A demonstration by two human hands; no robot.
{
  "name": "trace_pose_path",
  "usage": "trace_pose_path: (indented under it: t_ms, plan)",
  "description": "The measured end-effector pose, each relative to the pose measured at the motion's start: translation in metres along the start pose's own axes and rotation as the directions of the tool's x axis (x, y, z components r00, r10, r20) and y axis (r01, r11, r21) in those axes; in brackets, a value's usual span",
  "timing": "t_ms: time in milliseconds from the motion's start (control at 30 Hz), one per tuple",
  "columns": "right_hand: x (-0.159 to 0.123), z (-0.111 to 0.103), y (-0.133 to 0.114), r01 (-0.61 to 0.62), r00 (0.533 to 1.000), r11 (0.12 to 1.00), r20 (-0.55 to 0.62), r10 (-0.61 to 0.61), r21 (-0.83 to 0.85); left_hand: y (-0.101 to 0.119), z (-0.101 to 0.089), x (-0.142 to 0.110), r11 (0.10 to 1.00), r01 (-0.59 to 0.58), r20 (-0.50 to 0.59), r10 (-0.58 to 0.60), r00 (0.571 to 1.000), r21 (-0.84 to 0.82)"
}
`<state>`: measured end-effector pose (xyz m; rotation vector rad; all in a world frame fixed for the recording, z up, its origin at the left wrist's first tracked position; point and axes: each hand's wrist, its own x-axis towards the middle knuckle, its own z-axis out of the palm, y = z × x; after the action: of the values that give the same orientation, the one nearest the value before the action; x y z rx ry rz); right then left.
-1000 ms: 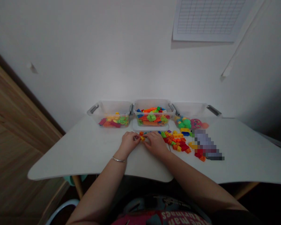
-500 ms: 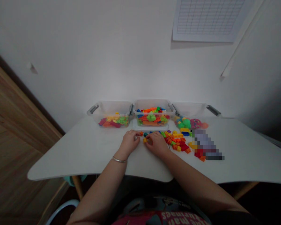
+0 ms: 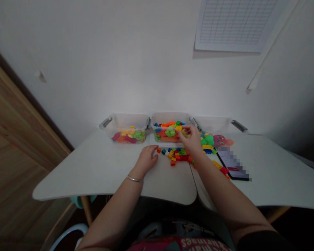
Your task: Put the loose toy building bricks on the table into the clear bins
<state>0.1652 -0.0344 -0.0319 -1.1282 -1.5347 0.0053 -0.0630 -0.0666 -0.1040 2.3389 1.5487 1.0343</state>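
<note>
My right hand [image 3: 191, 137] is raised at the front of the middle clear bin [image 3: 170, 115], its fingertips closed on a yellow toy brick [image 3: 178, 128]. On the white table, my left hand [image 3: 146, 157] rests with thumb and fingers apart. An orange brick [image 3: 159, 150] lies by its fingertips; whether they touch is unclear. Rightward from there runs a spread of loose bricks in several colours, among them a teal brick [image 3: 163, 152] and red bricks [image 3: 182, 158]. My right forearm hides part of this spread. Bricks in orange, green and blue fill the middle bin.
A left clear bin [image 3: 128, 116] holds colourful pieces. The right clear bin [image 3: 214, 122] has green and pink toys [image 3: 219, 140]. A tablet-like device [image 3: 231, 164], partly pixelated, lies on the right beside yellow and red bricks. A seam divides the tabletop [image 3: 94, 170].
My right hand has lifted the yellow brick from the table beside my left hand and carried it up and right to the middle bin. My left hand has stayed nearly in place.
</note>
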Motion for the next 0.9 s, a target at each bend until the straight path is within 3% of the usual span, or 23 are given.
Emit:
trace_pose_path:
  t_ms: [133, 300, 433, 533, 700, 900]
  plan:
    - [0.049, -0.003, 0.009, -0.153, 0.988, 0.985, -0.018, 0.152, -0.076, 0.0, -0.001, 0.001, 0.999, 0.007, 0.059, -0.009, 0.998, 0.031]
    - [0.079, 0.001, 0.021, -0.197, 0.975, 0.943, 0.05, 0.218, -0.269, 0.0, -0.001, 0.002, 0.998, 0.031, 0.084, -0.035, 0.996, 0.051]
    - [0.082, 0.004, 0.026, -0.199, 0.935, 0.833, 0.156, 0.32, -0.516, 0.0, 0.0, 0.003, 0.996, 0.055, 0.109, -0.062, 0.992, 0.068]
    - [0.082, 0.006, 0.026, -0.213, 0.906, 0.783, 0.182, 0.382, -0.584, -0.002, 0.001, 0.003, 0.997, 0.051, 0.111, -0.058, 0.992, 0.065]
    - [0.08, 0.005, 0.024, -0.197, 0.909, 0.813, 0.21, 0.361, -0.548, -0.005, 0.004, 0.003, 0.998, 0.046, 0.077, -0.049, 0.996, 0.049]
    - [0.074, 0.003, 0.022, -0.229, 0.932, 0.853, 0.148, 0.332, -0.469, -0.005, 0.004, 0.002, 0.998, 0.043, 0.038, -0.045, 0.998, 0.047]
